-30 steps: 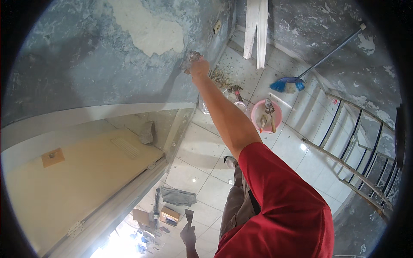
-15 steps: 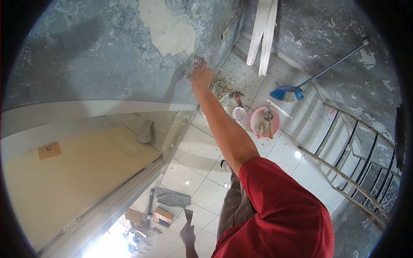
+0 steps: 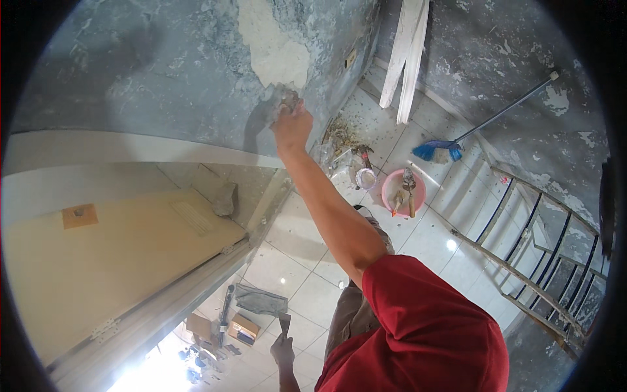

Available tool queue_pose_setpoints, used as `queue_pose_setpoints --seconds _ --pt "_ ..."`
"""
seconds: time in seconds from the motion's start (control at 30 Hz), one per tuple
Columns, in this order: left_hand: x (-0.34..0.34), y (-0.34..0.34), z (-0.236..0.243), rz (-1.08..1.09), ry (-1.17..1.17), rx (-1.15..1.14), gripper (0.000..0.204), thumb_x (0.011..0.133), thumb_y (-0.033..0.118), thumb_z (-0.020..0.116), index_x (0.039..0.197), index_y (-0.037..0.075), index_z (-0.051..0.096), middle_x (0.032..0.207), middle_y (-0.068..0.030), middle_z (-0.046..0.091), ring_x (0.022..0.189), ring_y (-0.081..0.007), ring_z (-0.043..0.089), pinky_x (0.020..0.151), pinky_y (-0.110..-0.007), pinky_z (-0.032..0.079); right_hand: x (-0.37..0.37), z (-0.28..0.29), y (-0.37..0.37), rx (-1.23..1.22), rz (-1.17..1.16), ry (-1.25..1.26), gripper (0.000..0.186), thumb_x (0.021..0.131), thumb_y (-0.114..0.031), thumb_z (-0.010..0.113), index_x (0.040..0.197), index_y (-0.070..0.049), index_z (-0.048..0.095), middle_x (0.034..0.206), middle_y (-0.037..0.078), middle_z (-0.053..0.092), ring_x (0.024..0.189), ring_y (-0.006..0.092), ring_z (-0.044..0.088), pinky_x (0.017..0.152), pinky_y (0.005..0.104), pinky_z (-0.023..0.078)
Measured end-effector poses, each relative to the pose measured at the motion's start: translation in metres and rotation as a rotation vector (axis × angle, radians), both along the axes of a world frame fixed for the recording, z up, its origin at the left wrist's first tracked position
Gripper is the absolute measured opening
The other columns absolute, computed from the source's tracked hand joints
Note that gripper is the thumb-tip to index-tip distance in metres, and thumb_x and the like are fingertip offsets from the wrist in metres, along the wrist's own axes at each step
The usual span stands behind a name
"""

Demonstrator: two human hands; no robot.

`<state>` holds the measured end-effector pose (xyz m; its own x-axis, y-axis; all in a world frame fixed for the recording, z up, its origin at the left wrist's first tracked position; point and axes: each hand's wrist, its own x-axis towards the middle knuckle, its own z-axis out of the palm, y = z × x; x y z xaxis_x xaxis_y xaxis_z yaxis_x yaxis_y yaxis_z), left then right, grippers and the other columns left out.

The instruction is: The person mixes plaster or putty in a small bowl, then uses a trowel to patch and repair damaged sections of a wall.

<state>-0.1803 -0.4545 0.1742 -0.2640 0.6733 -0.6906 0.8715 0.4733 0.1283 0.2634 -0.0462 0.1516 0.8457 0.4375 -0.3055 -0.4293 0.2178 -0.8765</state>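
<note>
Presumably for pressure, the right hand (image 3: 293,127) clasps a crumpled brownish wad (image 3: 286,98) at the blue-grey wall (image 3: 176,85), left hand (image 3: 283,352) grasping a grey scraper (image 3: 285,321).

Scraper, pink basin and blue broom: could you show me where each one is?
Scraper (image 3: 285,321): head view, on its flat blade.
Pink basin (image 3: 421,194): head view, on its right-hand wall.
Blue broom (image 3: 425,151): head view, on its bristles.
</note>
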Motion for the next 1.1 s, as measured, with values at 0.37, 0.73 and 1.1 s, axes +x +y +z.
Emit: queue_pose_setpoints --seconds 0.37,0.73,1.1 --pt "-0.015 -0.016 -0.02 0.041 -0.048 0.164 0.03 0.076 0.02 0.062 0.103 0.006 0.067 0.079 -0.0193 0.065 0.073 -0.033 0.063 0.068 -0.042 0.048 -0.003 0.112 -0.092 0.436 0.195 0.418 0.034 0.084 -0.003 0.058 0.117 -0.006 0.047 0.099 0.004 0.059 0.081 0.0154 0.059 0.06 0.0294 0.045" --pt "-0.036 -0.094 -0.059 0.113 0.018 0.136 0.021 0.077 0.028 0.067 0.086 0.009 0.068 0.08 -0.0128 0.067 0.074 -0.0295 0.064 0.068 -0.04 0.049 0.034 0.018 -0.03 0.026 0.1 0.215 0.025 0.086 -0.011 0.055 0.107 0.002 0.051 0.09 0.009 0.058 0.069 0.0185 0.053 0.051 0.0349 0.04" --pt "-0.003 -0.089 -0.05 0.011 0.049 0.101 0.021 0.078 0.025 0.066 0.081 0.004 0.064 0.079 -0.0148 0.066 0.073 -0.0318 0.063 0.066 -0.042 0.048 0.03 0.013 0.021 0.233 -0.004 0.257 0.029 0.09 -0.012 0.05 0.105 0.012 0.054 0.097 0.019 0.061 0.08 0.0207 0.058 0.067 0.0347 0.047"
